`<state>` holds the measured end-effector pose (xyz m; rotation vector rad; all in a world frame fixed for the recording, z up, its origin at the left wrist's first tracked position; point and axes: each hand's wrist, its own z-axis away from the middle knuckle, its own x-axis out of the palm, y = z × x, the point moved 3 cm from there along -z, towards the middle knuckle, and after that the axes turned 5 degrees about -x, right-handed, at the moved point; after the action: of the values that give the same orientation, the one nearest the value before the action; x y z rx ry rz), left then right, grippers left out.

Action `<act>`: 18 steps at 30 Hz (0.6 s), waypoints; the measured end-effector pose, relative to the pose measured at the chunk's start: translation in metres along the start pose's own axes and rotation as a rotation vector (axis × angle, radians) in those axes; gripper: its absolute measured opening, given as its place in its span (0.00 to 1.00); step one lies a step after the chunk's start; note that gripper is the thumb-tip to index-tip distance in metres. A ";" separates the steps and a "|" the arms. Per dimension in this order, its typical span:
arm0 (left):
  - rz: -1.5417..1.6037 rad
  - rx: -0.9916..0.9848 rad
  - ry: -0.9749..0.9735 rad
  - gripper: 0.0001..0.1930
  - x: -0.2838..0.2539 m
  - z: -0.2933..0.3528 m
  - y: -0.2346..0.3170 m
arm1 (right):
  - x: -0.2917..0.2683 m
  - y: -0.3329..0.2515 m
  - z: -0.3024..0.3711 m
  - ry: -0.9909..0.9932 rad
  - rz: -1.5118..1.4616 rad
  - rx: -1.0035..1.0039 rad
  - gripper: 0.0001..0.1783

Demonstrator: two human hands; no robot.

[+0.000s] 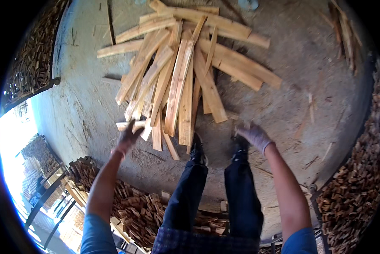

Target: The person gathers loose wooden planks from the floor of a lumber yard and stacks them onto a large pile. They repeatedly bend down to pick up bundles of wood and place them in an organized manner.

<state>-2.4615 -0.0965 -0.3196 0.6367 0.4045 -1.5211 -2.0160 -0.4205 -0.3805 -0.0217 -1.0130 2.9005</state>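
Observation:
A loose, fanned heap of long pale wooden planks (179,89) lies on the floor ahead of me. My left hand (128,139), in a thin glove, is over the heap's near left edge, its fingers spread. Closest to it is the end of a short plank (133,125); whether they touch I cannot tell. To the right of the planks hovers my gloved right hand (256,136), its fingers stretched out and somewhat blurred, with nothing seen in them. It is nearest to my right shoe (240,148).
Stacked wood pieces in a rack (37,55) stand at the far left. More cut wood (139,211) is piled behind my legs, and another large pile (351,182) lines the right side. Thin strips (346,38) lie at the far right. Splinters litter the concrete floor (300,101).

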 end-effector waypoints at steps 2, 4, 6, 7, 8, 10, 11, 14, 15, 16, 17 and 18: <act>-0.018 0.066 0.085 0.51 -0.013 -0.074 0.034 | -0.001 0.025 -0.056 0.187 0.039 -0.082 0.41; -0.032 0.125 0.149 0.53 -0.012 -0.126 0.075 | 0.002 0.052 -0.096 0.376 0.092 -0.112 0.41; -0.015 0.075 0.204 0.53 -0.052 -0.135 0.061 | 0.048 -0.026 -0.116 0.400 -0.031 -0.073 0.42; 0.029 0.092 0.209 0.53 -0.062 -0.143 0.068 | 0.059 -0.031 -0.124 0.392 -0.058 -0.035 0.42; -0.079 0.154 0.282 0.52 -0.057 -0.146 0.074 | 0.066 -0.028 -0.130 0.391 -0.079 0.013 0.43; -0.281 0.303 0.431 0.50 -0.037 -0.151 0.109 | 0.063 -0.015 -0.144 0.463 0.151 0.092 0.45; -0.391 0.399 0.559 0.49 -0.015 -0.144 0.119 | 0.068 -0.002 -0.150 0.388 0.209 0.066 0.45; -0.585 0.277 0.366 0.46 0.048 -0.107 0.119 | 0.089 -0.029 -0.133 0.269 0.125 0.017 0.47; -0.473 0.223 0.338 0.42 0.057 -0.101 0.123 | 0.090 -0.033 -0.129 0.229 0.151 0.034 0.48; -0.411 0.142 0.361 0.38 0.064 -0.100 0.124 | 0.097 -0.036 -0.128 0.178 0.170 0.054 0.48; -0.349 0.060 0.381 0.35 0.069 -0.101 0.125 | 0.100 -0.037 -0.128 0.127 0.188 0.075 0.49; -0.321 0.067 0.416 0.32 0.070 -0.102 0.127 | 0.102 -0.038 -0.127 -0.007 0.214 0.090 0.52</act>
<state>-2.3196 -0.0973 -0.4256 0.9821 0.8049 -1.7087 -2.1113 -0.3046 -0.4551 -0.1223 -0.9339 3.1373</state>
